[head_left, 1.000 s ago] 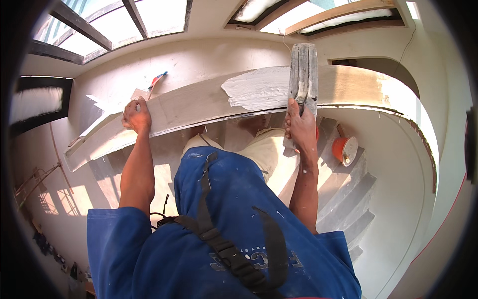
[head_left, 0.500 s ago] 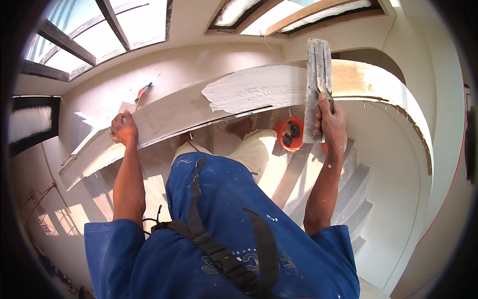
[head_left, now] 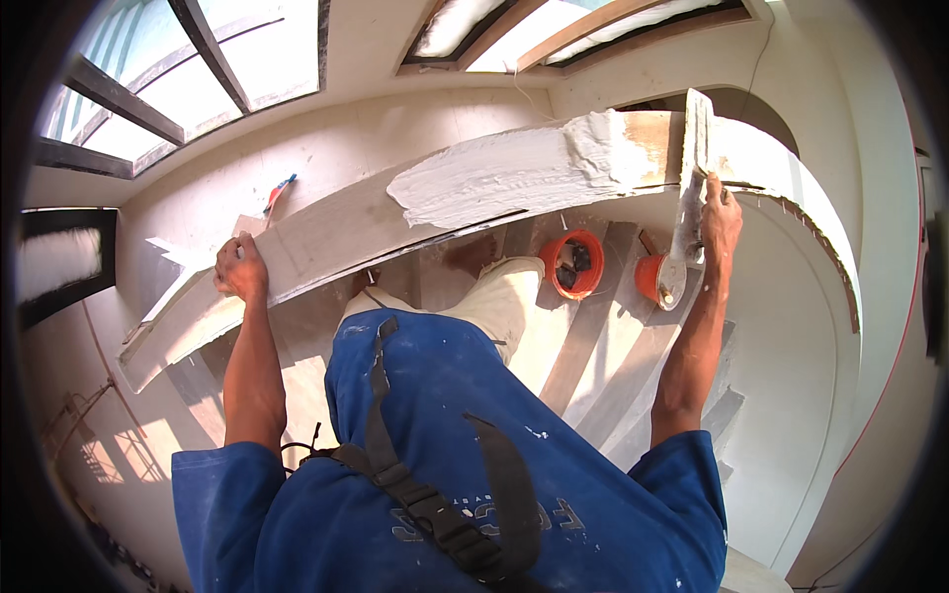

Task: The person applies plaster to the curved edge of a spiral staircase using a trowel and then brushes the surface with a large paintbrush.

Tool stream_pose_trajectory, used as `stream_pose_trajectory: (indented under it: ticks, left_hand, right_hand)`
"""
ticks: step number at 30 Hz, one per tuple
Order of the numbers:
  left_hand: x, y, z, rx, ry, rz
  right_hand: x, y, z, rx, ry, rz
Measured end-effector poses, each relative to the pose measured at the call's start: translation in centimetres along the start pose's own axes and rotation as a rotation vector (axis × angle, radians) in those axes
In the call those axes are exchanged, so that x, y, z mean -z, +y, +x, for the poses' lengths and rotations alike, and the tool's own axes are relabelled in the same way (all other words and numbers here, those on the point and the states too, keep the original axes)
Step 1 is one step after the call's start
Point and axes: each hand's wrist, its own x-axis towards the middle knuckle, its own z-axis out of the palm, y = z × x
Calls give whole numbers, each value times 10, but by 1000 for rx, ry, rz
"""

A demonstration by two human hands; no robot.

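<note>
A long curved ledge (head_left: 326,223) crosses in front of me, with a patch of wet white plaster (head_left: 494,176) on its middle. My right hand (head_left: 722,219) is closed round the handle of a plastering trowel (head_left: 697,133). Its long blade stands on edge across the ledge, right of the plaster, over a bare tan stretch. A thick ridge of plaster lies left of the blade. My left hand (head_left: 240,269) grips the ledge near its left end, fingers curled at the far edge. Some of those fingertips are hidden.
Below the ledge are an orange bucket (head_left: 571,265) with dark things inside and a smaller orange pail (head_left: 660,281) with whitish stuff. Stair treads (head_left: 593,341) run beneath me. A red and blue tool (head_left: 280,191) lies beyond the ledge. Windows (head_left: 188,69) are at the back.
My right hand has carried the trowel to the right along the ledge. Plaster now reaches further right, with a ridge in it. The smaller pail has come into fuller view. My left hand stays put.
</note>
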Motion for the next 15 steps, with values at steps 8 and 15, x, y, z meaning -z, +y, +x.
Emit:
stream_pose_trajectory:
  ticks: [8,15]
  left_hand:
    - [4,5,1,20,-15,20]
    - [-2,0,1,-6,13,23]
  right_hand:
    - [-30,-61,-50,-41,-474,220]
    - [-51,-121,-146,84,-573,86]
